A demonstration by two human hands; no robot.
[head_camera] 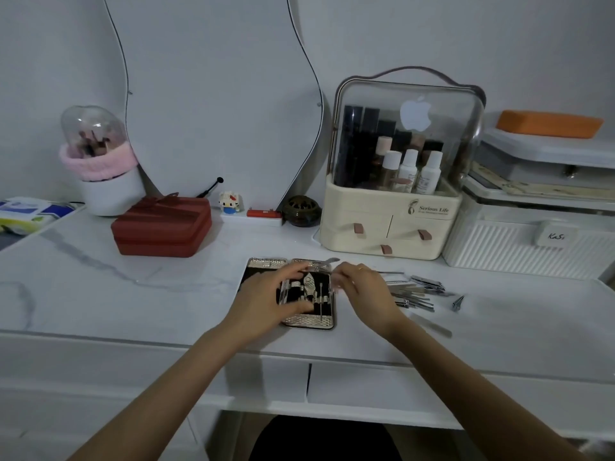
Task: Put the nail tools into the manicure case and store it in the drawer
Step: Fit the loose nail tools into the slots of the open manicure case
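On the marble vanity top [100, 277], the open manicure case [301, 292] is lying near the front edge. L hand [266, 301] is resting spread on it, fingers relaxed; R hand [361, 289] is pinching a thin metal tool [327, 261] over the case's top edge. Loose nail tools [417, 292] are lying just R of it.

The open manicure case [289, 294] lies at the table's [133, 294] centre. Loose nail tools [416, 292] lie at its three o'clock, a zipped box [162, 226] at ten o'clock, and a cosmetics organiser [396, 207] at one o'clock.
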